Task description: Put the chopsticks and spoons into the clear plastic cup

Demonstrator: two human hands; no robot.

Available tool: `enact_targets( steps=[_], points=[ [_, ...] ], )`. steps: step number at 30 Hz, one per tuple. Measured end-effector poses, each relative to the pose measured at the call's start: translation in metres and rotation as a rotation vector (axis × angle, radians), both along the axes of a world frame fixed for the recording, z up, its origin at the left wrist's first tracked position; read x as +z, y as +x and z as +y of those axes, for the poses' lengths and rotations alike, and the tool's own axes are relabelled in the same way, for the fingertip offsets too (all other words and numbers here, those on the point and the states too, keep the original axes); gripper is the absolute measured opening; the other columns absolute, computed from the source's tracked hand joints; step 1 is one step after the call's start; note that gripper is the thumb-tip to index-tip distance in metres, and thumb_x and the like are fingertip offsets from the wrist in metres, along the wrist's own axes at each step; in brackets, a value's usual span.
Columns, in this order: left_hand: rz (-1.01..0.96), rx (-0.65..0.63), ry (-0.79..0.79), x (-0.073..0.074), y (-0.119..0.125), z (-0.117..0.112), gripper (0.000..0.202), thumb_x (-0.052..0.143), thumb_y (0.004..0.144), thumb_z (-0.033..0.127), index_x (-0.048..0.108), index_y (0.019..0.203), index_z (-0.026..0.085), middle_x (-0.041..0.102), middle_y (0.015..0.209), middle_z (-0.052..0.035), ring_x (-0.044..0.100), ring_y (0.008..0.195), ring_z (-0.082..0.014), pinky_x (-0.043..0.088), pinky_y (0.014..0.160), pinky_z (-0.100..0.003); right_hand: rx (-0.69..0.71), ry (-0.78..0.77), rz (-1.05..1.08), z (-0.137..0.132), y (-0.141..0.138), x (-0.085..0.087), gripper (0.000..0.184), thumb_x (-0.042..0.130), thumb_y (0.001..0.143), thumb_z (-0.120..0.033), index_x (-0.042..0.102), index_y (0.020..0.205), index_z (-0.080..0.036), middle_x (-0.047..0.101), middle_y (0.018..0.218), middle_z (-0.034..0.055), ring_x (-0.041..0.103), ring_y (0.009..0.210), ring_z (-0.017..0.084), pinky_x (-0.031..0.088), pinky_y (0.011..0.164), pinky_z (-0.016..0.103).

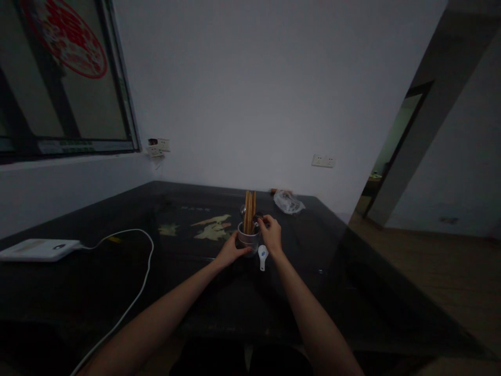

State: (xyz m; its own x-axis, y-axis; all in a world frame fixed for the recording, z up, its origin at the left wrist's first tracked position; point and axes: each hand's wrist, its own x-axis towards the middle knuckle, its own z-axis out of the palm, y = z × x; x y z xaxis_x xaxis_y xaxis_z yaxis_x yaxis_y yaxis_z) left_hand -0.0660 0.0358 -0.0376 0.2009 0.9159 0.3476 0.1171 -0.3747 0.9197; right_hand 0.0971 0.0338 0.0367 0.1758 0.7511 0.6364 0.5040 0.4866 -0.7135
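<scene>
A metal utensil holder (249,241) stands upright on the dark table, with several wooden chopsticks (249,210) sticking up from it. A metal spoon (242,210) leans at the holder's left rim. My left hand (230,251) is wrapped around the holder's lower left side. At the right rim, my right hand (270,232) pinches a shiny metal spoon (256,225), partly hidden by the fingers and the holder. A white soup spoon (262,257) with a blue mark lies on the table between the holder and my right wrist.
A crumpled clear plastic bag (288,202) lies at the table's back edge, by a brown rod-like thing (276,191). At left, a white power bank (39,250) has a white cable (147,261) running toward me. The wall carries sockets (323,161).
</scene>
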Motion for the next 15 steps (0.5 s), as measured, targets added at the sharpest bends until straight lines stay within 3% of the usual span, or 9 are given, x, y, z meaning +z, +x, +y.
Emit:
enact_targets(
  steps=[8, 15],
  points=[
    [-0.007, -0.007, -0.029, 0.017, 0.002, -0.013, 0.064, 0.078, 0.061, 0.025, 0.048, 0.116, 0.014, 0.06, 0.12, -0.0142, 0.058, 0.109, -0.0264, 0.043, 0.097, -0.043, 0.123, -0.054, 0.185, 0.004, 0.0, 0.007, 0.027, 0.051, 0.078, -0.04, 0.064, 0.077, -0.016, 0.067, 0.072, 0.0045, 0.06, 0.067, 0.018, 0.043, 0.062, 0.026],
    [-0.045, -0.021, -0.042, 0.008, 0.001, -0.008, 0.065, 0.079, 0.061, 0.029, 0.048, 0.116, 0.014, 0.061, 0.118, -0.014, 0.059, 0.109, -0.0266, 0.042, 0.099, -0.045, 0.018, -0.027, -0.008, 0.009, 0.001, -0.001, 0.029, 0.048, 0.083, -0.034, 0.07, 0.082, -0.016, 0.066, 0.081, 0.0076, 0.059, 0.078, 0.02, 0.043, 0.071, 0.029]
  ],
)
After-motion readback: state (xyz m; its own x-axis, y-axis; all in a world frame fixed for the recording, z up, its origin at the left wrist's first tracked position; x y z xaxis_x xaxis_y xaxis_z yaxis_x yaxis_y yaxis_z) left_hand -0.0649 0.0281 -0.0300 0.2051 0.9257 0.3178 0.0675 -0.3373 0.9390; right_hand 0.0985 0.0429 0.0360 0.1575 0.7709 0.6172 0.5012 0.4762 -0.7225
